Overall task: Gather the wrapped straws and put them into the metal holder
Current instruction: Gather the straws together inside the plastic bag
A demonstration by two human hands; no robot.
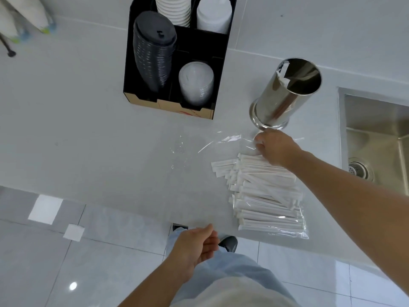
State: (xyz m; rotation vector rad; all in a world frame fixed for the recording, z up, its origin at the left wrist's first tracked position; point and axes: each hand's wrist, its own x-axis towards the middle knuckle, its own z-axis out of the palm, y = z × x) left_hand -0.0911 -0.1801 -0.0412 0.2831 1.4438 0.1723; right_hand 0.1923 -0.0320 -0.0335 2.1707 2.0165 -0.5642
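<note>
A pile of white paper-wrapped straws (264,191) lies on the pale counter, partly inside a clear plastic bag (294,227). Behind it stands the shiny metal holder (281,100), upright, with a couple of wrapped straws (284,74) leaning inside at its left rim. My right hand (274,148) rests palm-down on the far end of the pile, its fingers curled over the top straws and the bag's edge; whether it grips any straw is unclear. My left hand (198,243) hovers in front of the counter's edge with loose, parted fingers and nothing in it.
A black organiser (132,69) behind the pile's left holds stacks of black lids (152,49), clear lids (195,83), white cups (173,8) and white lids (213,15). A steel sink (376,134) is sunk into the counter at right. Tiled floor lies below the counter edge.
</note>
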